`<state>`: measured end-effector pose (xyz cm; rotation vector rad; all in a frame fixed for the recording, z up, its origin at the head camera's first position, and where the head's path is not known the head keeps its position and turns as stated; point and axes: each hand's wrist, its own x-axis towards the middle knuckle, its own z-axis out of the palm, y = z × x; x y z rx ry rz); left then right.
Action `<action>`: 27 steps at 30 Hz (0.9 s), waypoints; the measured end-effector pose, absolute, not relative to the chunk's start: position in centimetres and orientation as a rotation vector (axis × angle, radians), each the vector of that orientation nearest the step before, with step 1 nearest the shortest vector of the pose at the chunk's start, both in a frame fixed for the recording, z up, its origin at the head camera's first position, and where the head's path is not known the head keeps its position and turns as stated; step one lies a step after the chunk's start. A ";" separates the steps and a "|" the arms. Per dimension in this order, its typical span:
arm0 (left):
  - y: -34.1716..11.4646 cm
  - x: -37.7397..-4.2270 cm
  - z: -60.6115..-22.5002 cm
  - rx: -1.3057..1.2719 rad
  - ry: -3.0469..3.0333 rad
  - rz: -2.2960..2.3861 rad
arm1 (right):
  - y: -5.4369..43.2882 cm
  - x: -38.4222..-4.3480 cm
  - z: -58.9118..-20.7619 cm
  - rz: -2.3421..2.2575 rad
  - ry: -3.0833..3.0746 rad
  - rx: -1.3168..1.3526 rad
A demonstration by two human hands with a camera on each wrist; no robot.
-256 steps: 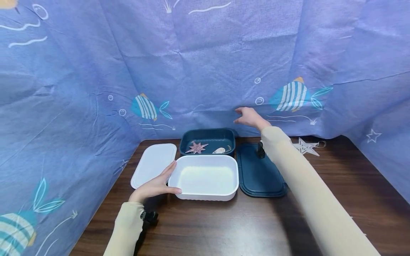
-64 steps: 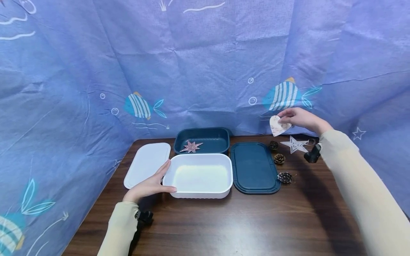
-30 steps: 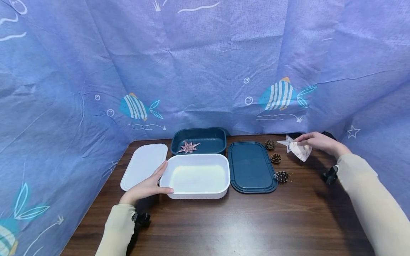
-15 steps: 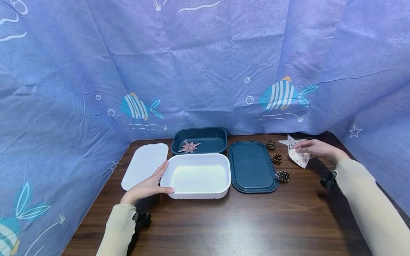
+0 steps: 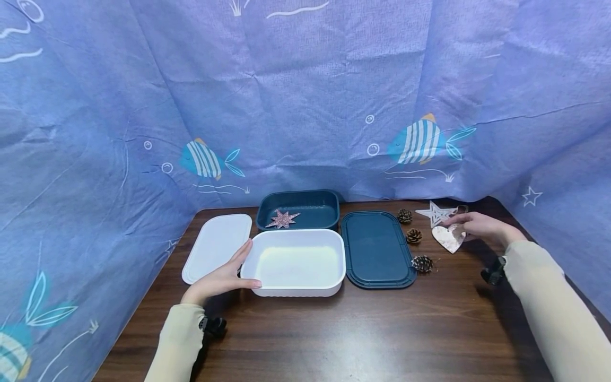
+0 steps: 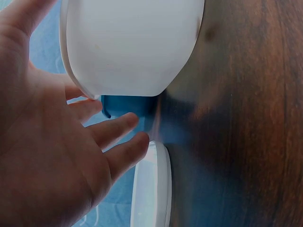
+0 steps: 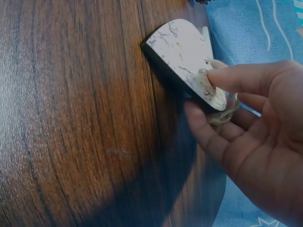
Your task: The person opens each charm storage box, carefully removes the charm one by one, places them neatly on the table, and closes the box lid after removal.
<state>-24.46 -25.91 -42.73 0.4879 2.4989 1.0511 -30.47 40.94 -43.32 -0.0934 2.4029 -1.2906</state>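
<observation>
My left hand lies with fingers spread at the left end of the white container, thumb at its near corner and a fingertip at its far corner. In the left wrist view, other fingers extend below the container's white wall. At the far right of the table, my right hand pinches a white heart-shaped ornament by its edge. The right wrist view shows the thumb on the heart's marbled face, with a twine loop by the fingers. A white star ornament lies just behind the heart.
A dark blue container holding a pink glittery star stands behind the white one. A white lid lies left, a dark blue lid right. Three pine cones line the blue lid's right side. A blue curtain hangs behind.
The heart left the dark blue container, and my right hand carried it right, then down to the table in front of the white star. My left hand has stayed at the white container.
</observation>
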 end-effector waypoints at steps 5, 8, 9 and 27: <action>-25.9 -24.5 -42.7 0.494 2.501 1.051 | 41.2 -30.6 -43.4 -1.280 2.464 -0.108; -25.9 -24.5 -42.7 0.499 2.500 1.057 | 41.3 -30.6 -43.4 -1.223 2.509 -0.113; -25.9 -24.5 -42.7 0.501 2.500 1.058 | 41.3 -30.6 -43.4 -1.199 2.530 -0.111; -25.9 -24.3 -42.7 0.490 2.506 1.050 | 41.2 -30.5 -43.5 -1.125 2.654 -0.021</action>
